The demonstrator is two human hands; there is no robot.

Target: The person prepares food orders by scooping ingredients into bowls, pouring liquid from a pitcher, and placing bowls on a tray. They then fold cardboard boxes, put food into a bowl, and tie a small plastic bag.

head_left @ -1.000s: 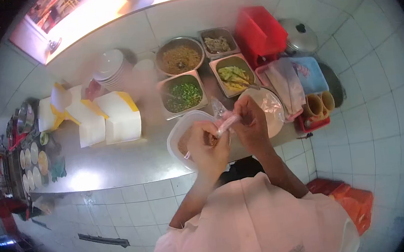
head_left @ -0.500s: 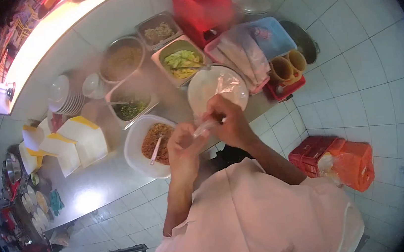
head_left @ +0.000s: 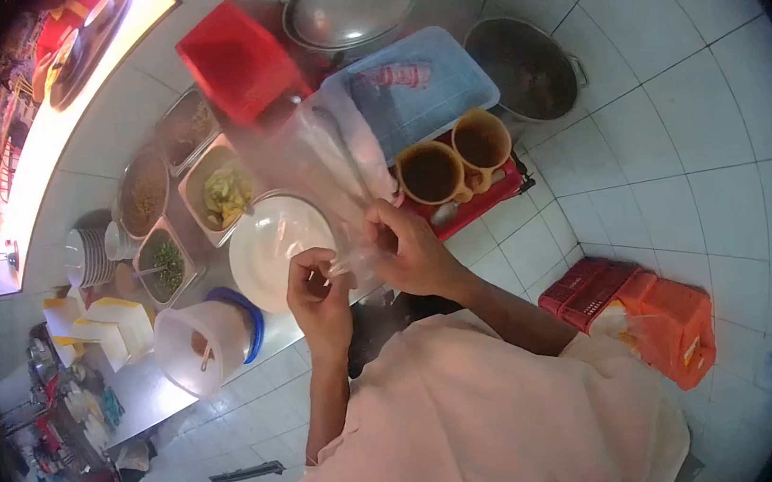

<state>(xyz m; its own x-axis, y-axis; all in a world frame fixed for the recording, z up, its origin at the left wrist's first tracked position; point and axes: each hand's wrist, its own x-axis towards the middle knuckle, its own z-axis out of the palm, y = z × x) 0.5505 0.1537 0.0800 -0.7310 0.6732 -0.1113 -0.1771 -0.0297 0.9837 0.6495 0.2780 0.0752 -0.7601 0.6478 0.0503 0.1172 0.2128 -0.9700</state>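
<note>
right at the centre of the frame, your left hand [head_left: 318, 292] and right hand [head_left: 414, 249] sit close together, both pinched shut on the gathered neck of a clear plastic bag [head_left: 328, 167]. the neck runs between your fingertips, and the rest of the bag billows up and away from your hands toward the upper middle, just left of the two orange cups [head_left: 433, 174] and the blue-lidded tub [head_left: 429, 79]. a white plate [head_left: 263, 245] lies on the steel counter [head_left: 150, 387] just above and left of your left hand. further to the lower left stands a clear tub [head_left: 198, 348] with a utensil in it, well apart from both hands.
</note>
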